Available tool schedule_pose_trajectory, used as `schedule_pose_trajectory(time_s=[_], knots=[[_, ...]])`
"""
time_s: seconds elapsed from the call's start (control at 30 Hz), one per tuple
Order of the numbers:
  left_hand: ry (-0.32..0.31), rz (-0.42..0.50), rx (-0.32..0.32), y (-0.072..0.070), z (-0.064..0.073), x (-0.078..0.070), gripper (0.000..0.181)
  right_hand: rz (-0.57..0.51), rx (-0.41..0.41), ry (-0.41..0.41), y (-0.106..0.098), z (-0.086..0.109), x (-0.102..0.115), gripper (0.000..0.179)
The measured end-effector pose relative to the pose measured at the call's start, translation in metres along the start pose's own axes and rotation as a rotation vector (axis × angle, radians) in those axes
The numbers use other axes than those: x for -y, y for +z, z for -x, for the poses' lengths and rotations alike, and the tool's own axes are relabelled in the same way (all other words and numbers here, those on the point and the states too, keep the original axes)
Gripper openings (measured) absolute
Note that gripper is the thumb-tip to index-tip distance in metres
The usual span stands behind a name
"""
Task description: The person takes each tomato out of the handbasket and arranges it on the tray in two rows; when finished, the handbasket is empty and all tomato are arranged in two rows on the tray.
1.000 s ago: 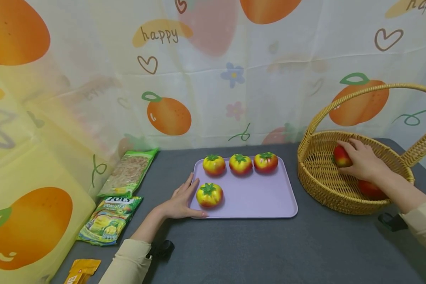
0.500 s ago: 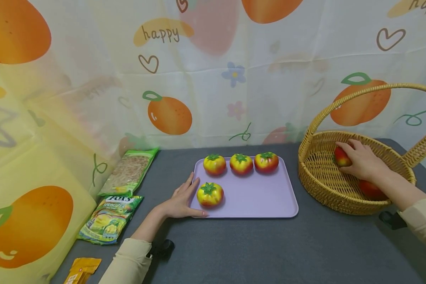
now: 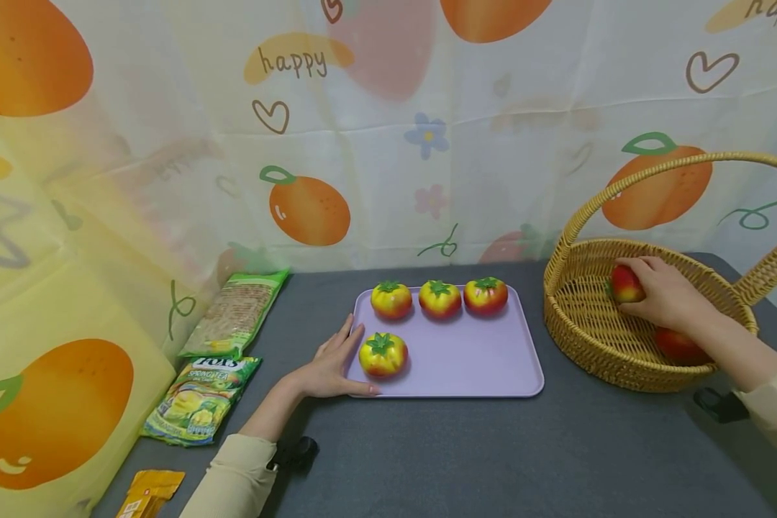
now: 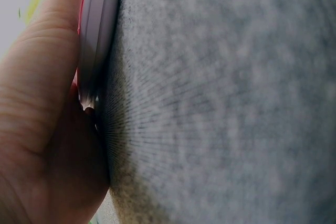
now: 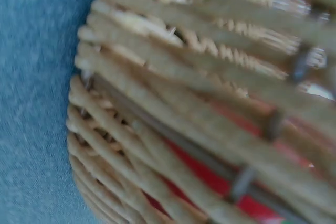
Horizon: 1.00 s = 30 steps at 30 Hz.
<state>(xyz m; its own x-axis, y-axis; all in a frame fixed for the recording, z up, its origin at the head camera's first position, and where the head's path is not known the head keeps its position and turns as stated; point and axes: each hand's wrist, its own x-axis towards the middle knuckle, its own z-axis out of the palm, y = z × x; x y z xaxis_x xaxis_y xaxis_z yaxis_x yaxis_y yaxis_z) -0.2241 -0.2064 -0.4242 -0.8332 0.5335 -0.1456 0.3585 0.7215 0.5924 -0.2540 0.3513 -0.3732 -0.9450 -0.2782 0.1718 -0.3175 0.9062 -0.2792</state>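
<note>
In the head view my left hand [image 3: 329, 367] lies against the front left corner of a lilac tray [image 3: 466, 360], fingers spread along its left rim and thumb on the front rim. The left wrist view shows the thumb [image 4: 44, 61] lying along the tray's edge [image 4: 100, 30]. Several yellow-red tomatoes [image 3: 383, 355] with green leafy tops sit on the tray. Inside the wicker basket [image 3: 596, 360] at right, my right hand [image 3: 670, 298] grips a red tomato [image 3: 626, 284] between thumb and fingers. Another red tomato [image 3: 678, 347] lies below that forearm, partly hidden.
A tall handle [image 3: 686, 162] arches over the basket. Several packets line the left: a green-edged bag [image 3: 236, 315], a green candy bag [image 3: 201, 403] and an orange packet [image 3: 149, 493]. A printed cloth [image 3: 388, 180] hangs behind the grey table [image 3: 453, 453].
Inside the basket, my right hand and the tomato in its grip have shifted slightly to the right. My left hand and the tray look unmoved.
</note>
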Motion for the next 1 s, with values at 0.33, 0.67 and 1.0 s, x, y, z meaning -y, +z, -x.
schedule_pose_trajectory(time_s=[0.33,0.67,1.0], knots=[[-0.021,0.002,0.01,-0.001,0.001,-0.003,0.118,-0.144,-0.06,0.071,-0.008,0.014,0.019,0.081],[-0.011,0.002,0.007,-0.001,0.0,-0.002,0.118,-0.358,0.001,0.222,-0.019,0.032,0.045,0.093],[0.003,-0.028,-0.004,0.0,-0.001,0.0,0.118,-0.492,0.064,0.203,-0.029,0.044,0.076,0.085]])
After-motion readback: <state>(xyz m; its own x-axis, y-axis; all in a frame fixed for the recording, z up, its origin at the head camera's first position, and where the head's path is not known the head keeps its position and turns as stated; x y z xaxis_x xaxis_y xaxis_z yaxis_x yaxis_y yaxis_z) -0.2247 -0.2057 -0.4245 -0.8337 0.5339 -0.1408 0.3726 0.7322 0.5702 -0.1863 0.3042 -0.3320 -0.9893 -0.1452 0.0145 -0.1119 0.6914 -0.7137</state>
